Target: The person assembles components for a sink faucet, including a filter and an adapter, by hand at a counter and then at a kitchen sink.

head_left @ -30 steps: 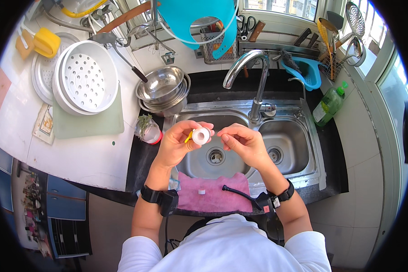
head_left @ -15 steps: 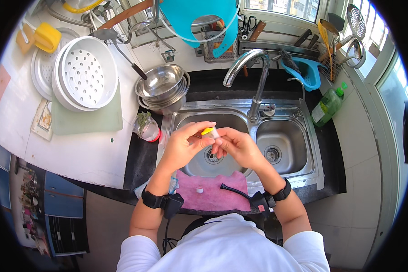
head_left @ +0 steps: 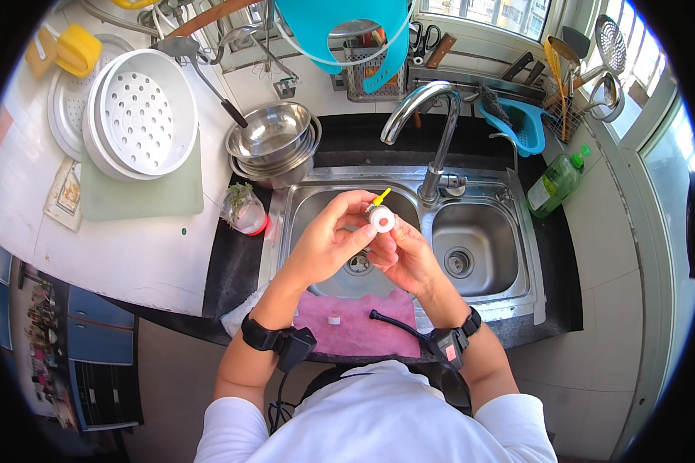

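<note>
Above the left basin of the steel sink [head_left: 328,287], I hold a small white ring-shaped fitting [head_left: 381,212] with a yellow lever [head_left: 382,196] on its top. Its round opening faces up toward me. My left hand [head_left: 322,245] pinches it from the left between thumb and fingers. From the right and below, my right hand [head_left: 411,261] grips it too, with the fingers curled. On the pink cloth [head_left: 347,339] at the sink's front edge lies a small white cap-like piece [head_left: 333,320].
A chrome faucet [head_left: 442,127] arches behind my hands. Left of the sink stand stacked steel bowls [head_left: 274,131], a jar [head_left: 243,210] with green sprigs and a white colander [head_left: 147,112]. A green soap bottle [head_left: 554,185] stands at right. Black straps circle both wrists.
The fitting has turned, so its round opening now faces me and the yellow lever sticks out to the upper right. My right hand has rolled more palm-up beneath it.
</note>
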`<state>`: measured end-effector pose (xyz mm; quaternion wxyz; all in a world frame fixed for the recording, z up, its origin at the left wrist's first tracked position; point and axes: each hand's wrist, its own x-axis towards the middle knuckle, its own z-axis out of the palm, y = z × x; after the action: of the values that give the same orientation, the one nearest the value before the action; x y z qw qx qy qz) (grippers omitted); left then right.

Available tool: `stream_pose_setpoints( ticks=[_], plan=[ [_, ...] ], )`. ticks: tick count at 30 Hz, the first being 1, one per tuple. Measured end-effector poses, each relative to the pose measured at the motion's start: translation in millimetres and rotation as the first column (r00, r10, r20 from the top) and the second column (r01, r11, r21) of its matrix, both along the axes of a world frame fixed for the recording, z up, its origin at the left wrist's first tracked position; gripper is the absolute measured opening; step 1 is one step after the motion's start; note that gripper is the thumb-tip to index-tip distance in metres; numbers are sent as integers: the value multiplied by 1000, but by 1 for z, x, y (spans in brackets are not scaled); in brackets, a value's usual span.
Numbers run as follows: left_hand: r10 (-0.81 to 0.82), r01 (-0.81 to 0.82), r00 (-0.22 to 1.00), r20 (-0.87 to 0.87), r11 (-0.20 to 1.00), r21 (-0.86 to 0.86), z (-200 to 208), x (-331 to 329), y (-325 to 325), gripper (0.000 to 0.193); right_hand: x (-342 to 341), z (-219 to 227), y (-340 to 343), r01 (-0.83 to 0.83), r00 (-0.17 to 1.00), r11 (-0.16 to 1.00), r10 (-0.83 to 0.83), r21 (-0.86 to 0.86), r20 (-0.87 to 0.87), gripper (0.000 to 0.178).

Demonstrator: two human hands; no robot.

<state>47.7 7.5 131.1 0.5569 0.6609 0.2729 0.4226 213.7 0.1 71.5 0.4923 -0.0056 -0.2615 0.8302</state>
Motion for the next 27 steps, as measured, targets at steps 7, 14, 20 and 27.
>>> stream_pose_setpoints(
  ticks=[7, 14, 20, 27],
  plan=[
    [10, -8, 997, 75, 1000, -23, -1, 0, -4, 37, -4, 5, -5, 77, 988, 997, -79, 15, 133, 25],
    [-4, 20, 980, 198, 996, -81, -6, -5, -7, 36, 3, 17, -5, 201, 879, 961, -262, 189, 398, 20],
    [-82, 212, 907, 413, 937, -279, -19, -12, 0, 37, 1, 33, -10, 252, 641, 898, -435, 361, 633, 15],
    [-39, 126, 954, 297, 952, -278, -30, -13, 5, 32, -4, 35, -17, 140, 289, 714, -692, 686, 661, 18]
  ],
)
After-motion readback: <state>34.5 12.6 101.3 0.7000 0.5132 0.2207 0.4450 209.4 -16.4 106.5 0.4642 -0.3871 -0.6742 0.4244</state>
